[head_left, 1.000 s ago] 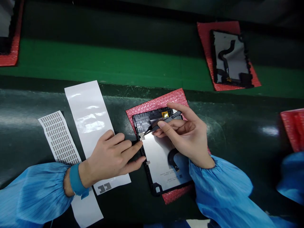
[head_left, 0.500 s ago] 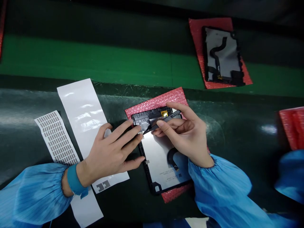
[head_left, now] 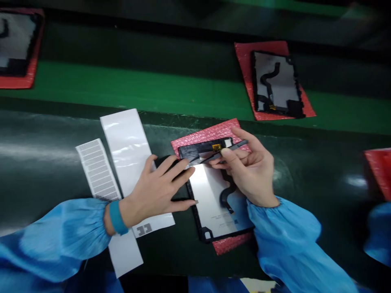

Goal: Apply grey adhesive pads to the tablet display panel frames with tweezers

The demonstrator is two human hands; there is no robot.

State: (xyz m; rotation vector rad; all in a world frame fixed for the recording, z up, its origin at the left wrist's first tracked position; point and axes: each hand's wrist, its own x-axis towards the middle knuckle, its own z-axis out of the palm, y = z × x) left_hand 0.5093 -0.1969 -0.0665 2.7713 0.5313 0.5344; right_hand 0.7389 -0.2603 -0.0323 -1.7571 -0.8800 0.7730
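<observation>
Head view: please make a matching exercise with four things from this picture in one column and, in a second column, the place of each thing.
Things:
1. tweezers
2. wrist strap
3. grey pads
4. panel

Places:
A. on the red bubble mat
B. in the right hand
C. on a white strip
D. around the wrist of the left hand

Pairs: 1-B, 2-D, 3-C, 4-A
</observation>
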